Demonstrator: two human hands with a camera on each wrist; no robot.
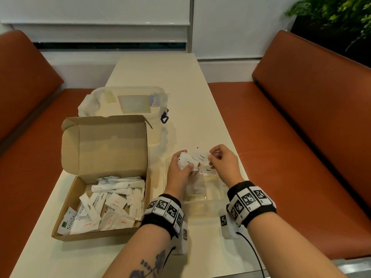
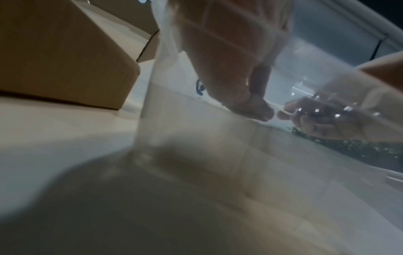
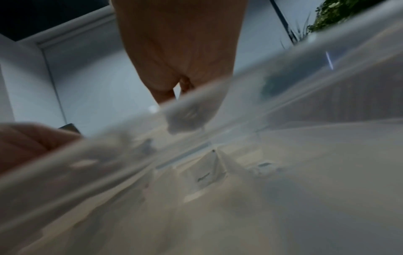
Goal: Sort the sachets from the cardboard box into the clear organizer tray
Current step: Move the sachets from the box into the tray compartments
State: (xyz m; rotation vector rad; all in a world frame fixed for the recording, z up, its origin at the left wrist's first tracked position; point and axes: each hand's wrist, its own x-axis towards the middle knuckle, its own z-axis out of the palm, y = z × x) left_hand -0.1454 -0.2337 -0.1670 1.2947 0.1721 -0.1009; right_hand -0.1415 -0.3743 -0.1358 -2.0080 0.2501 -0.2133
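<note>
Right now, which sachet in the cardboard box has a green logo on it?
The white Stevia sachet in the near left corner of the brown cardboard box. Its logo is green; the other sachets with readable print show red Salt or black Sugar lettering.

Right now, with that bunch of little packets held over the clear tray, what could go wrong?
The left hand grips several pepper sachets at once, so one might slip into the wrong compartment of the clear organizer tray as the right hand pinches one away. A salt sachet already lies nearer the person, so kinds could mix. The tray's dividers are hard to see, which may invite a misdrop.
</note>
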